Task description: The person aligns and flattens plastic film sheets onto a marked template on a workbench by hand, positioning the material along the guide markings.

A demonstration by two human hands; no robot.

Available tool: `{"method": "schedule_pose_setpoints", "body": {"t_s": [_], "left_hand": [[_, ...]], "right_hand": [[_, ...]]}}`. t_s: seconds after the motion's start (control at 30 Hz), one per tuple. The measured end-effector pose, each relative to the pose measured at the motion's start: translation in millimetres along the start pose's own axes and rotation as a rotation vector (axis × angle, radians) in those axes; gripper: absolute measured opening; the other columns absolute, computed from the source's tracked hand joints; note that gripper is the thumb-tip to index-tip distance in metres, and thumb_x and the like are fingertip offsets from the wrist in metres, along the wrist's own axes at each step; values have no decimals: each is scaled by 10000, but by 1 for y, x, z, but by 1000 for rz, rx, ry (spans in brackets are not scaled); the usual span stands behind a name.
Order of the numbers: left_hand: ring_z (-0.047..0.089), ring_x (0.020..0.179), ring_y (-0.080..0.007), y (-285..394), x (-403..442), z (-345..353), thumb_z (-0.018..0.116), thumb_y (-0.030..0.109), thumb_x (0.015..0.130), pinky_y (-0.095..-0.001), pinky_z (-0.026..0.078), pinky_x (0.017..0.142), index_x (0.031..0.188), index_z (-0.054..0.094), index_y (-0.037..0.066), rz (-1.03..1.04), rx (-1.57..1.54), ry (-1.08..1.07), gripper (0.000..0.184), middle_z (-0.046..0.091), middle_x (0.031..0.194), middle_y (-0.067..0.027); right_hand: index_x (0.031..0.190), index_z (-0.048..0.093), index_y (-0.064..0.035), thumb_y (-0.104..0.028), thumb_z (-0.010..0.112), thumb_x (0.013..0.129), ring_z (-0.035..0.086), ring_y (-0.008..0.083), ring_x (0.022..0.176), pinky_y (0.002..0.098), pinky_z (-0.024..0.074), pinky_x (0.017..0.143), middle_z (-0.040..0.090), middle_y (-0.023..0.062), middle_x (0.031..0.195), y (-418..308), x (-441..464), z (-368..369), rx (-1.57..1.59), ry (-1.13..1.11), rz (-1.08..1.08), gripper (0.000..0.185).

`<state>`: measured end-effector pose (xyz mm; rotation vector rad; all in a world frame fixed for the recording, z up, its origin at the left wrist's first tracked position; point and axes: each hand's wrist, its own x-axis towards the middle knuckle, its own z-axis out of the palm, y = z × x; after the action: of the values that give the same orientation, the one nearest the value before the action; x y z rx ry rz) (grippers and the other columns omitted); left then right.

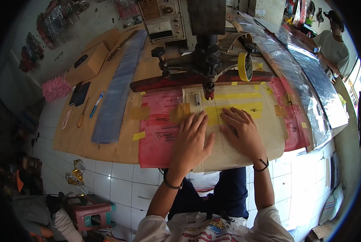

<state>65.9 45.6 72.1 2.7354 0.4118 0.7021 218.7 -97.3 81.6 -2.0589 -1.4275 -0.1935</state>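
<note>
Both my hands lie palm down on a beige sheet (224,157) crossed by thin lines and yellow tape strips (239,96). My left hand (192,141) rests near the sheet's left side, fingers stretched forward, thumb apart. To its right, my right hand (243,131) has its fingers out over a yellow strip. Neither hand grips anything visible. Under the sheet shows a red sheet (156,147), taped at its edges. A small metal piece (197,99) lies beyond my left fingertips. Just past my hands stands a press head with a dark red crossbar (168,82).
A control box (162,24) stands behind the press. A yellow tape roll (241,66) hangs at its right arm. Left on the table are a bluish plastic strip (118,92), a blue pen (96,104) and phones (82,93). Shiny sheets lie right; a person (335,52) stands beyond.
</note>
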Motion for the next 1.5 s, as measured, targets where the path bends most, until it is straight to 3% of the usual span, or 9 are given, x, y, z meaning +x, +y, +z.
{"method": "schedule_pose_setpoints", "body": {"t_s": [1.5], "left_hand": [[486,1408,-379,1,-3,-2,676,263,960,-493,368,1201,1383,607,-39,5,-26,13,525,571,1498,-144]], "right_hand": [[1257,728,-44,-260,706,964,572,373,1359,493,397,1189,693,147,1369,-2,-3,-4,17,22,1,365]]}}
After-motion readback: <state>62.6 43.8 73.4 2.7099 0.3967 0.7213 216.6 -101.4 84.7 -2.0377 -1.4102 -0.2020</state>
